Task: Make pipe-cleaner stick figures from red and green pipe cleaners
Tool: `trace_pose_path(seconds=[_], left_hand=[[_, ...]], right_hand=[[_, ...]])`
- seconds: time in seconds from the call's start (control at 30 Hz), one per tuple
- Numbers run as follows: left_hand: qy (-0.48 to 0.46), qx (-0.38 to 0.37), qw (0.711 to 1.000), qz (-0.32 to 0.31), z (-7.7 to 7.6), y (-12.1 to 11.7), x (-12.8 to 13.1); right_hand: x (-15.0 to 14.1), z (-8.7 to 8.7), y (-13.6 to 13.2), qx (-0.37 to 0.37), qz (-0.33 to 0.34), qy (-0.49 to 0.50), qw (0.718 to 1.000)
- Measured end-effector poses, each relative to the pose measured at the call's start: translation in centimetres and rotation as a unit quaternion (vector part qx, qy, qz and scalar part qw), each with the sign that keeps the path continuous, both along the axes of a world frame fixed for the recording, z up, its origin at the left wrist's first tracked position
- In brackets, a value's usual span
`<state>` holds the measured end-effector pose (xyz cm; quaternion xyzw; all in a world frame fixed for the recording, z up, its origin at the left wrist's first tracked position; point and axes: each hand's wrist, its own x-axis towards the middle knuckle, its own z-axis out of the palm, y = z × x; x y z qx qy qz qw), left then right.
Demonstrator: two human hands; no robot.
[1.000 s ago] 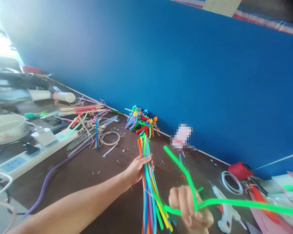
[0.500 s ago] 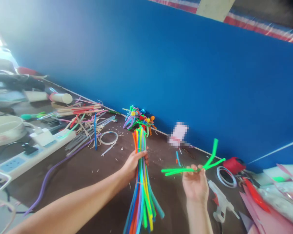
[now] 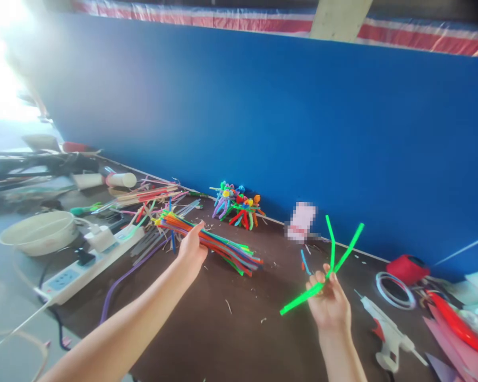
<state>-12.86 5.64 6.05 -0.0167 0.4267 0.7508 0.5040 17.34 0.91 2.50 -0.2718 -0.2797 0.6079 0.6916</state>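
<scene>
A thick bundle of many-coloured pipe cleaners [image 3: 227, 246] is clasped by my left hand [image 3: 193, 248], lying nearly level over the table, its ends pointing left and right. My right hand [image 3: 330, 297] pinches a few bright green pipe cleaners [image 3: 302, 300]; two ends spread upward in a V and the others run down to the left. Behind both hands, small colourful pipe-cleaner figures [image 3: 242, 207] rest against the foot of the blue wall. A white glue gun [image 3: 390, 329] lies to the right of my right hand.
At left stand a power strip [image 3: 91, 265], a white bowl [image 3: 40, 233] and a pile of loose sticks and pipe cleaners [image 3: 151, 196]. To the right are a ring of white tape or wire [image 3: 395, 291], a red spool [image 3: 408, 269] and pink sheets [image 3: 450, 339]. Scraps dot the brown table [image 3: 207, 339].
My left hand has moved left and tipped the bundle from upright to nearly level. The green pipe cleaners have turned in my right hand, with two ends now pointing up. The view has shifted.
</scene>
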Motion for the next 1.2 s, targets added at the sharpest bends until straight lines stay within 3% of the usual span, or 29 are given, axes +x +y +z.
trace_pose_path(seconds=[0.1, 0.27, 0.37, 0.43, 0.5, 0.6, 0.67, 0.77, 0.83, 0.93, 1.13, 1.2], left_hand=[[0.002, 0.000, 1.000, 0.018, 0.4, 0.2, -1.4], [0.080, -0.062, 0.992, 0.071, 1.0, -0.4, -3.7], [0.154, 0.001, 0.977, 0.149, 1.1, -1.3, -3.3], [0.277, 0.116, 0.940, 0.163, 1.0, -1.8, -2.1], [0.309, 0.169, 0.934, 0.057, 0.8, -2.2, -0.4], [0.294, 0.143, 0.925, -0.194, 0.6, -2.9, 3.2], [0.269, 0.146, 0.884, -0.354, 0.4, -3.5, 5.9], [0.262, 0.176, 0.823, -0.473, -0.3, -4.3, 9.4], [0.261, 0.201, 0.800, -0.501, -0.8, -4.4, 10.9], [0.241, 0.205, 0.810, -0.494, -1.5, -4.1, 11.9], [0.271, 0.224, 0.782, -0.515, -1.9, -4.0, 10.8], [0.286, 0.213, 0.787, -0.504, -1.9, -3.8, 10.2]], right_hand=[[-0.4, 0.0, -0.1, -0.009, 0.018, 0.020, 1.000], [-1.2, -0.2, -0.3, -0.005, 0.041, -0.001, 0.999], [-1.6, -0.3, -0.4, 0.006, 0.047, -0.034, 0.998], [-1.9, -0.4, -0.6, 0.007, 0.051, -0.053, 0.997], [-2.1, -0.4, -0.7, 0.006, 0.054, -0.069, 0.996], [-2.5, -0.4, -0.9, 0.003, 0.064, -0.103, 0.993], [-2.9, -0.5, -1.1, -0.010, 0.078, -0.139, 0.987], [-3.5, -0.6, -1.4, -0.033, 0.104, -0.188, 0.976], [-4.0, -0.6, -1.6, -0.034, 0.129, -0.222, 0.966], [-4.4, -0.3, -1.8, -0.025, 0.174, -0.268, 0.947], [-4.8, -0.3, -2.1, -0.070, 0.252, -0.329, 0.908], [-4.9, -0.6, -2.1, -0.094, 0.286, -0.342, 0.890]])
